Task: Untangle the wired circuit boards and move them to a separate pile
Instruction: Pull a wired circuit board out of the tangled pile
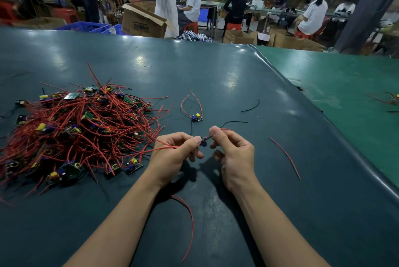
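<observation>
Work table (216,76): dark green mat surface carrying everything below; a lighter green table adjoins it on the right.
Tangled pile (71,132): large heap of wired circuit boards with red leads, left of both hands, nearer the left hand.
Freed board (197,117): one small board with yellow and blue parts, lying alone beyond the hands, its red leads looping away from the person; it looks like the start of the separate pile.
Stray wires: a red wire (286,156) right of the hands, a black wire (251,106) beyond it.
Left hand (172,154): fingers curled, thumb and forefinger pinching the held board.
Right hand (233,154): thumb and forefinger pinched on that board's leads, other fingers loosely curled.
Held board (203,141): between the two hands, above the table; its long red lead runs left toward the pile.
Key relation: the trailing lead's axis points left into the tangle, so drawing the board right and forward, toward the freed board, would likely clear it.
</observation>
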Demonstrator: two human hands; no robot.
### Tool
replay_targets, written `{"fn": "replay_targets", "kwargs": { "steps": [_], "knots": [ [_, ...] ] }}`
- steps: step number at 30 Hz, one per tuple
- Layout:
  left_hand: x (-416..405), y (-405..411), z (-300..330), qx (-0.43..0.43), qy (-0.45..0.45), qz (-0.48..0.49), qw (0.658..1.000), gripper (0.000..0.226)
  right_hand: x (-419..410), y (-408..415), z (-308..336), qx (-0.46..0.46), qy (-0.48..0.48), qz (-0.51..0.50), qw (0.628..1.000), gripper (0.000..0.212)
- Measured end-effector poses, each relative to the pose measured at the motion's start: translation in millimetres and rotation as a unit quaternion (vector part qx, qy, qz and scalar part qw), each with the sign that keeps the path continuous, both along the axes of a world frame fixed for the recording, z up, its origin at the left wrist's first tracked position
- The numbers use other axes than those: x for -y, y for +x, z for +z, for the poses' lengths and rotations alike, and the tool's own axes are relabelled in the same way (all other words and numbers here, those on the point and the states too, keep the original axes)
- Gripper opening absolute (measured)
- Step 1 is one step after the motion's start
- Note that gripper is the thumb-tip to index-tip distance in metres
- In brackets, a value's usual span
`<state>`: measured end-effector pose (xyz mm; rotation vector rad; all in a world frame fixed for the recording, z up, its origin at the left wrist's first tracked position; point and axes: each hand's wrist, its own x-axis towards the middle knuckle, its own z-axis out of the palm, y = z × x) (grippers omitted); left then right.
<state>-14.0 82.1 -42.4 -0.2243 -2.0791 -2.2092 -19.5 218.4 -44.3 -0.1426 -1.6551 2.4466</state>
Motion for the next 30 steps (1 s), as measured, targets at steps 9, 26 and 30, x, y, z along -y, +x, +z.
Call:
{"fn": "replay_targets", "kwargs": {
  "steps": [9, 26, 30],
  "knots": [
    [1.5, -1.0, 1.7, 0.02, 0.023, -0.008, 1.0, 0.039, 2.4, -0.9, -0.5, -0.029, -0.003, -0.038, 0.999, 0.009],
    [4.6, -14.6, 0.4, 0.072, 0.226, 0.133, 0.962, 0.022, -33.8, -5.6, 9.2, 0.068, -0.142, -0.125, 0.98, 0.018],
    [2.2, -7.1, 0.9, 0.029, 0.129, 0.061, 0.989, 0.037, -1.7, 8.9, 6.5, 0.079, -0.021, 0.134, 0.988, 0.018]
  ]
}}
